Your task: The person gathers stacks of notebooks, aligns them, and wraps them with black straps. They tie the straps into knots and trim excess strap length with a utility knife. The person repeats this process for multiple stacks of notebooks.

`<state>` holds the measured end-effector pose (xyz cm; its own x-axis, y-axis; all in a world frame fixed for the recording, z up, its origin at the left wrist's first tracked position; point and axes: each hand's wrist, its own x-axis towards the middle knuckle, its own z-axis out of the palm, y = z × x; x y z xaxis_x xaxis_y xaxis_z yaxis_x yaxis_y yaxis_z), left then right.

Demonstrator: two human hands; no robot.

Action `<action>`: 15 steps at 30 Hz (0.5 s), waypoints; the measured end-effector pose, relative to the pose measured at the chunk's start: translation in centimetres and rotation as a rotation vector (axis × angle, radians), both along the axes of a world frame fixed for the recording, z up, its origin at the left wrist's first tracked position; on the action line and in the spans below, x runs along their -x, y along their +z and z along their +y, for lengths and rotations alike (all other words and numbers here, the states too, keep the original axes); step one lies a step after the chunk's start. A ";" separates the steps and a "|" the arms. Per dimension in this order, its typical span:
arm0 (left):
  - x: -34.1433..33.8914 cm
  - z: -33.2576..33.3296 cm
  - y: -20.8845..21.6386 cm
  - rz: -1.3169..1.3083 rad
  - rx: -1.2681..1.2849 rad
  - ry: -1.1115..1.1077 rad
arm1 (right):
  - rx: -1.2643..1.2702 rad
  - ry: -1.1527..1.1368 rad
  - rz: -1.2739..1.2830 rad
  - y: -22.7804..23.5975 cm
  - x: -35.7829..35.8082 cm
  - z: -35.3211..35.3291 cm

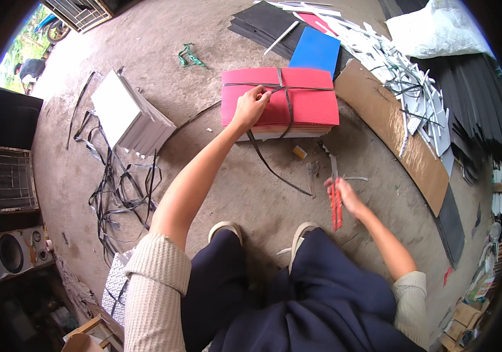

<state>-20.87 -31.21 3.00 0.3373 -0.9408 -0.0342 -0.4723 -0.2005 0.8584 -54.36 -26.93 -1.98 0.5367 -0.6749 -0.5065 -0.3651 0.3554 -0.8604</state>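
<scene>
A bundle of red ridged sheets, with paler sheets at its bottom, lies on the floor in front of me. Black strapping crosses its top and runs down its near side. My left hand is closed in a pinch on the strap near the crossing. A loose strap end trails from the bundle onto the floor. Lower right, away from the bundle, my right hand grips red-handled scissors, their grey blade pointing away from me; motion blurs this hand a little.
A stack of white sheets stands left, above tangled black straps. On the right lie a brown board, white offcuts and dark sheets. A blue sheet lies behind the bundle, a small yellow box before it.
</scene>
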 end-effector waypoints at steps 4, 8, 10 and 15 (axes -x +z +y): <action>0.2 0.1 0.0 0.092 -0.012 -0.013 | 0.124 -0.053 -0.093 6.2 -5.6 -5.1; -0.4 0.2 -0.6 0.101 0.095 0.006 | 0.833 0.198 0.222 8.3 -14.2 -7.7; 0.0 0.3 -0.8 0.121 0.148 0.015 | 0.972 0.223 0.281 7.7 -16.4 -7.6; 0.4 0.6 -1.2 0.158 0.219 0.058 | 0.898 0.190 0.311 5.6 -18.7 -6.5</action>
